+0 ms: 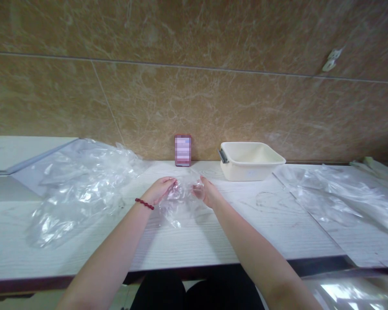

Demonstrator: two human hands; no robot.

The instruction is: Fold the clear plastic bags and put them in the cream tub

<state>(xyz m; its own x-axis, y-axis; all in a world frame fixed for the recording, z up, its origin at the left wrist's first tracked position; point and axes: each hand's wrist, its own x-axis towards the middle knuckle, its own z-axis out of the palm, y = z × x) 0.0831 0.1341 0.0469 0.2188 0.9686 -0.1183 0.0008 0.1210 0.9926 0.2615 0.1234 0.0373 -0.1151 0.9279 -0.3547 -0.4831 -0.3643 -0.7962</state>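
Observation:
A clear, crinkled plastic bag [176, 204] stretches between my two hands above the white wood-grain table [181, 252]. My left hand [160, 189], with a dark red bead bracelet at the wrist, pinches the bag's left side between thumb and fingers. On the opposite side my right hand [208, 191] grips the bag, thumb uppermost; its fingers show partly through the film. Just behind the hands, a phone [183, 150] with a blurred screen leans upright against the wall.
A cream plastic bin [250, 170] with a grey handle clip stands right of the phone. Heaped clear plastic bags [87, 185] cover the left side, beside a white box [26, 153]. More clear plastic [339, 193] lies at the right. A brown marble wall [187, 103] borders the table.

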